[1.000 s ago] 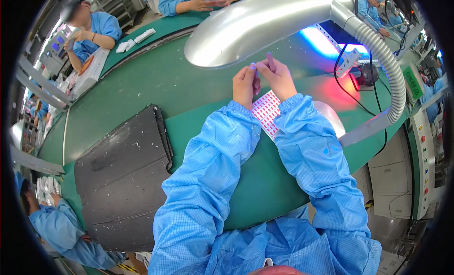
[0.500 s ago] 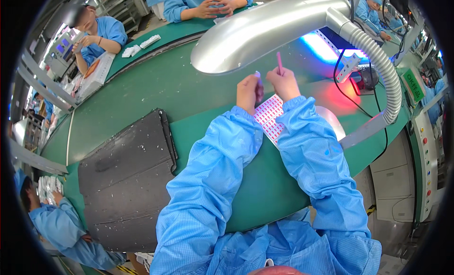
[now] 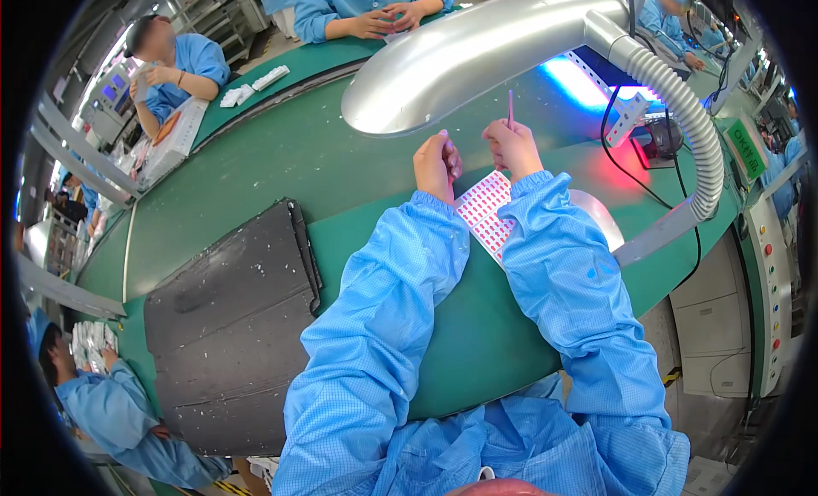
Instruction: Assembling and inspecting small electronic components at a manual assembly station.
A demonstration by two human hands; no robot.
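My right hand (image 3: 513, 147) is closed in a pinch around a slim pink stick-like tool (image 3: 510, 110), whose end sticks up above the fingers. To its left is my left hand (image 3: 437, 165), fingers curled and closed; whatever they may hold is hidden. The two hands are a little apart, just beyond a white sheet with rows of small red marks (image 3: 486, 210). That sheet lies on the green mat between my wrists, partly covered by my right sleeve. Over the far side of the hands hangs the silver head of a lamp (image 3: 460, 61).
A ribbed lamp arm (image 3: 690, 112) curves down on the right, beside black cables and a red-lit device (image 3: 656, 142). A black folded board (image 3: 234, 334) lies at left. Across a dark belt edge, co-workers in blue sit near white parts (image 3: 256, 85).
My left hand has shifted slightly left, away from the right. The pink tool has turned more upright and shows a thinner edge. The sheet stays between my wrists.
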